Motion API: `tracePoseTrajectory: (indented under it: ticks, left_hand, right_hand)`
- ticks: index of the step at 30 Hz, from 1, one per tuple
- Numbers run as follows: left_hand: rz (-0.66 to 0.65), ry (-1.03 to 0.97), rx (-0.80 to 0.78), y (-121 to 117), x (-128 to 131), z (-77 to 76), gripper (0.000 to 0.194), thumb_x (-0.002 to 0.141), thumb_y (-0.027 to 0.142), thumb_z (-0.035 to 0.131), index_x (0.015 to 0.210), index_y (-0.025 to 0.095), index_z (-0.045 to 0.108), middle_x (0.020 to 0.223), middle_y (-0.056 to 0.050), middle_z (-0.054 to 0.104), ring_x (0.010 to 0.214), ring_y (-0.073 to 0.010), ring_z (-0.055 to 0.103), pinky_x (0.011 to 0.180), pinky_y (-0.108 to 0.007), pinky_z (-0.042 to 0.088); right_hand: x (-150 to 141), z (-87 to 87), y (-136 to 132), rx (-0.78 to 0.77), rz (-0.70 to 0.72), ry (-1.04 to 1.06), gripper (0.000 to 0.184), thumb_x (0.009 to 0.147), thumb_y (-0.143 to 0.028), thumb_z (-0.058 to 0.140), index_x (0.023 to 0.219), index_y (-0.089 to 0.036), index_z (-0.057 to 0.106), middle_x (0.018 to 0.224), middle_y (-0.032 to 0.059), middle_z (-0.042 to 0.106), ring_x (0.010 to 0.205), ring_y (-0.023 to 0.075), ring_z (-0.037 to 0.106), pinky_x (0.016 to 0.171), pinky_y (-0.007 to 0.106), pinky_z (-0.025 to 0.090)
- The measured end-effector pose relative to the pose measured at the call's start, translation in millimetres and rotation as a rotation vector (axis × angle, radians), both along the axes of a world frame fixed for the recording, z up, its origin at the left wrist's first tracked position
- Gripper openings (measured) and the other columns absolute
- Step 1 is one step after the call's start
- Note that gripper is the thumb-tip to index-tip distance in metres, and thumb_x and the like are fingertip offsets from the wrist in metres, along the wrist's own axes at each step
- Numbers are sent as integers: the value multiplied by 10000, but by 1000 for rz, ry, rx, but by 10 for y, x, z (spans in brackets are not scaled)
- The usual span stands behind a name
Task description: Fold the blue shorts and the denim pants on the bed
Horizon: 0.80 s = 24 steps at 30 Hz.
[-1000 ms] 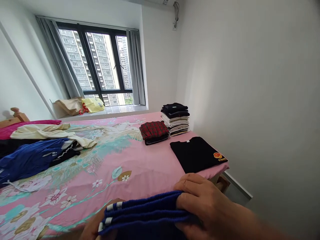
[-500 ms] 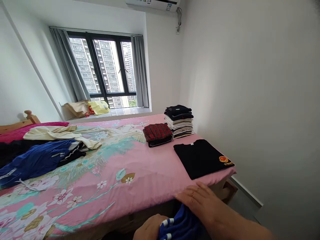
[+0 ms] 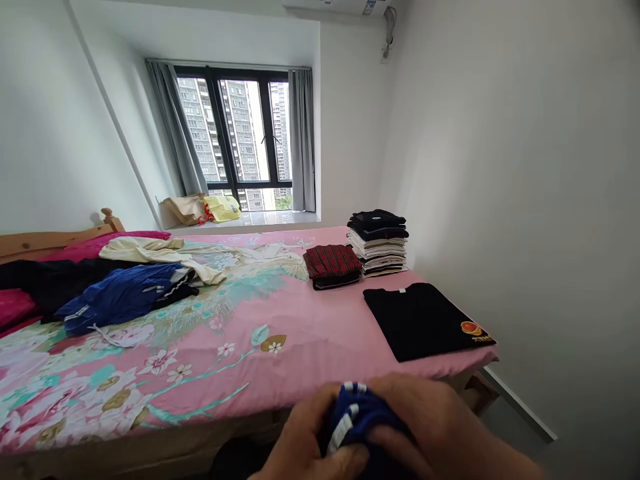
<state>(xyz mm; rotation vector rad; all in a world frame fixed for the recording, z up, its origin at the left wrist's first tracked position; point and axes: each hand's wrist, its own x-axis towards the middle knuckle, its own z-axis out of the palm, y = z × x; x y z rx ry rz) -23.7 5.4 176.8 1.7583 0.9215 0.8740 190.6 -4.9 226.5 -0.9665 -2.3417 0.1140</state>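
Note:
A bunched blue garment with white stripes (image 3: 367, 420) is gathered between my two hands at the bottom of the view, just in front of the bed's near edge. My left hand (image 3: 310, 433) is closed on its left side, thumb laid over the striped part. From the right, my right hand (image 3: 425, 410) wraps around the cloth, its fingers curled and partly blurred. The garment's lower part is dark and cut off by the frame. Beyond my hands lies a folded black T-shirt (image 3: 425, 320) with an orange print, flat near the bed's corner.
A red plaid folded garment (image 3: 333, 261) rests on dark cloth beside a tall stack of folded clothes (image 3: 379, 243). Loose clothes, including a blue garment (image 3: 120, 297), lie heaped at the left of the pink floral bedsheet (image 3: 320, 333). A wall (image 3: 500, 200) borders the right side.
The blue garment has come up higher in view. My right hand has gone from stretched fingers to curled around the cloth. The view has turned a little left.

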Motion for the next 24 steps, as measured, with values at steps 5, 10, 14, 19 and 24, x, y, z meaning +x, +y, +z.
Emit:
tracePoseTrajectory:
  ticks: [5, 10, 14, 19, 24]
  left_hand:
    - [-91, -106, -59, 107, 41, 49, 566, 658, 60, 541, 1194, 232, 482, 1041, -7, 600, 938, -186, 552, 816, -291, 462]
    - [-26, -114, -38, 280, -21, -305, 464, 686, 59, 515, 1126, 207, 498, 982, 1, 571, 918, -166, 534, 831, -295, 440]
    - [89, -56, 10, 331, -136, -578, 454, 755, 144, 565, 1189, 209, 451, 1075, -40, 562, 1034, -196, 518, 965, -370, 379]
    - [241, -167, 275, 235, -131, -739, 413, 750, 309, 635, 1114, 218, 462, 1160, -82, 515, 1127, -251, 477, 977, -410, 370]
    - [188, -65, 335, 82, 68, -789, 375, 680, 285, 702, 1010, 208, 541, 1003, -66, 576, 937, -223, 540, 831, -346, 442]
  right_hand:
    - [113, 450, 116, 45, -51, -37, 231, 914, -303, 495, 1135, -236, 501, 957, 19, 648, 845, 137, 633, 719, 229, 490]
    - [242, 635, 212, 203, -108, -92, 263, 893, -309, 516, 1152, -266, 503, 979, 4, 659, 810, 161, 651, 696, 245, 495]
    - [326, 725, 188, 282, -171, -151, 278, 892, -365, 501, 1160, -291, 501, 943, -8, 670, 715, 156, 649, 652, 249, 496]
    - [419, 802, 130, 393, -280, -242, 278, 895, -424, 463, 1135, -291, 514, 805, -1, 668, 525, 151, 592, 630, 266, 506]
    - [464, 831, 103, 396, -317, -287, 300, 897, -459, 439, 1141, -302, 518, 842, 2, 680, 558, 152, 618, 622, 263, 506]
